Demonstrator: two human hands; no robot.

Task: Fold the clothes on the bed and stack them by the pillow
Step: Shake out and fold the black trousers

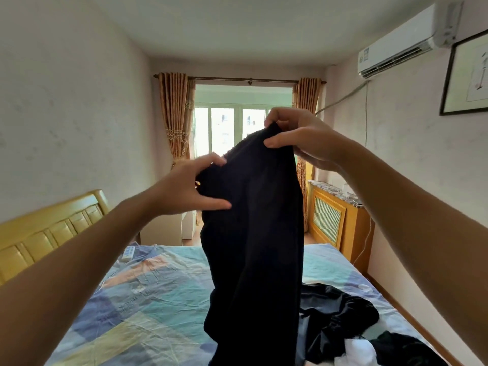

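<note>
A dark navy garment [253,233] hangs in the air in front of me over the bed [148,291]. My right hand [298,136] pinches its ribbed top edge at the highest point. My left hand [190,186] grips the same edge lower and to the left, thumb across the front of the cloth. The garment's lower part drapes down toward the patterned sheet. More dark clothes [340,318] lie crumpled on the bed at the right, with a white piece [356,352] and another dark piece [404,350] near the bottom edge. No pillow is in view.
A yellow wooden headboard [47,233] stands at the left. A remote control [128,253] lies on the sheet near it. A wooden radiator cover [332,220] lines the right wall below an air conditioner [398,46]. A curtained window [237,128] is straight ahead.
</note>
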